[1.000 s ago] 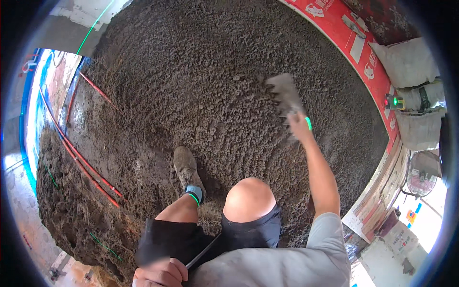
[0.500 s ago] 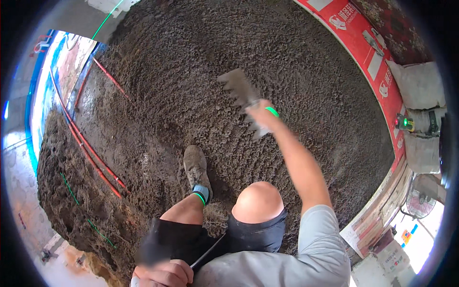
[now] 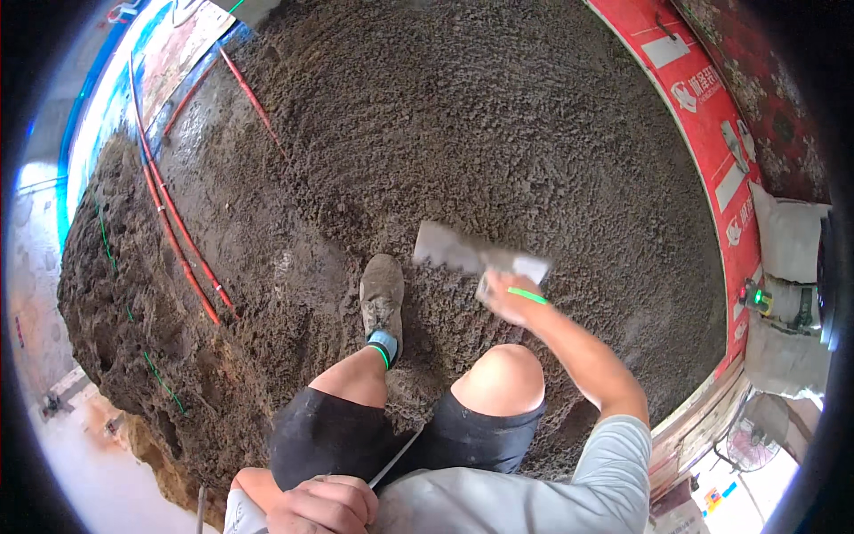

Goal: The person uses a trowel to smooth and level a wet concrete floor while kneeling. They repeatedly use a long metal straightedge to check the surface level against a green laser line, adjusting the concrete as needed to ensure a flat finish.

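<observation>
My right hand (image 3: 511, 298) is closed around the handle of a notched trowel (image 3: 452, 249), a broad grey metal blade with a toothed edge. The blade is just ahead of my right knee, at the surface of the rough, damp mortar bed (image 3: 534, 160); whether it touches cannot be made out. At the bottom of the view, my left hand (image 3: 325, 505) is a closed fist in front of my body. A thin pale rod-like strip (image 3: 398, 458) runs from beside it toward my shorts; what the fist holds is hidden. My shoe (image 3: 382, 289) stands on the mortar left of the trowel.
Red pipes (image 3: 182, 240) cross the wet floor at left, beside a lumpy mortar heap (image 3: 116, 258). A red protective strip (image 3: 703, 116) borders the mortar on the right. Beyond it are filled sacks (image 3: 792, 236), a green-lit laser level (image 3: 756, 298) and a fan (image 3: 752, 440).
The trowel has come nearer my knees and turned, its blade now lying more crosswise. My right elbow has bent more, and the whole view has shifted slightly.
</observation>
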Tool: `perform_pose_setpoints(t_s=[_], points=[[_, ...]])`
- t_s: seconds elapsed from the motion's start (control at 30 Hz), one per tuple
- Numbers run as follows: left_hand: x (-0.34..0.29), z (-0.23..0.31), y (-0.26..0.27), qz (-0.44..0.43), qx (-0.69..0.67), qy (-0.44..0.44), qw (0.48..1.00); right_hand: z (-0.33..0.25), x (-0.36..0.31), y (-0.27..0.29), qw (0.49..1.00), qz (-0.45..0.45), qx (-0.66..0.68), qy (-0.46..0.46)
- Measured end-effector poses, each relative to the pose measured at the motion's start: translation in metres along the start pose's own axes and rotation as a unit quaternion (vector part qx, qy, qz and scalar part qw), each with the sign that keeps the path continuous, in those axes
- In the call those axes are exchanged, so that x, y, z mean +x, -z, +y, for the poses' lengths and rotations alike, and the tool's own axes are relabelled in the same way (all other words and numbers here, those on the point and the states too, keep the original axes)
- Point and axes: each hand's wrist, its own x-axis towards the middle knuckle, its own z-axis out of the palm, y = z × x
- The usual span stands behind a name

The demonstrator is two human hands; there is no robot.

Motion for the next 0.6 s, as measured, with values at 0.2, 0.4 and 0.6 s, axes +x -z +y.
perform_pose_setpoints(t_s=[0.2,0.4,0.6], points=[[-0.001,0.006,-0.004,0.006,0.007,0.032,0.999,0.029,0.074,0.089,0.962,0.243,0.105,-0.072],[-0.005,0.009,0.0,0.022,0.017,0.036,0.999,0.035,0.087,0.084,0.767,0.24,0.568,-0.178],[-0.004,0.011,-0.009,0.047,0.02,0.057,0.997,-0.058,0.141,0.057,0.762,0.146,0.623,-0.098]])
